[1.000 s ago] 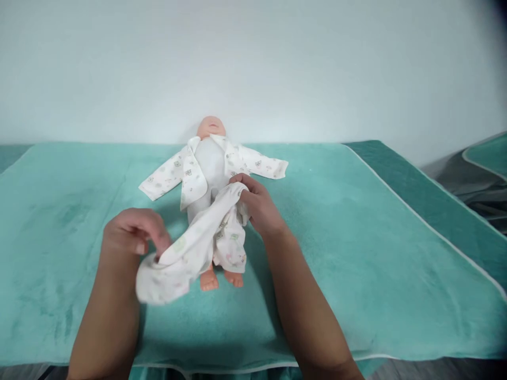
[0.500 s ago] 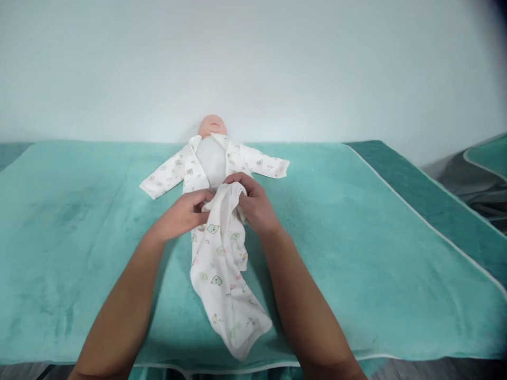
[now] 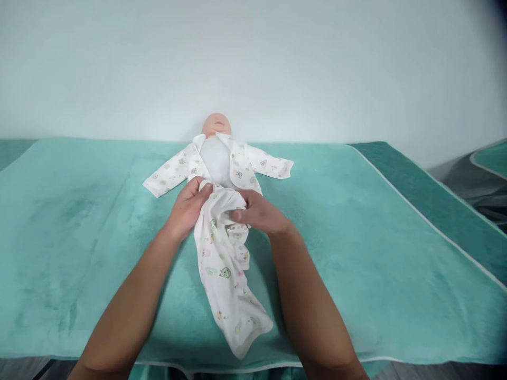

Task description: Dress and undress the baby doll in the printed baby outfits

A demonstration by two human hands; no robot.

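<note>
A baby doll [image 3: 216, 124] lies on its back with its head toward the wall. It wears a printed white jacket [image 3: 168, 171] whose front hangs open over a pale grey body [image 3: 216, 158]; both sleeves spread outward. Below the jacket, printed white baby pants [image 3: 222, 264] extend toward me, one leg longer in view than the other. My left hand [image 3: 189, 205] is closed on the left side of the waist edge, thumb on top. The right side of the waist is in my right hand [image 3: 259, 211], its thumb over the fabric. The doll's legs are hidden.
A teal plush cover [image 3: 356, 253] with white piping lies under everything. A plain pale wall [image 3: 253, 63] rises behind the doll's head. At the far right, more teal cloth [image 3: 491, 158] and dark folds are visible.
My left hand has moved up and turned, with its thumb now on top of the waist edge. My right hand has come down slightly, and the waist is spread wider between them.
</note>
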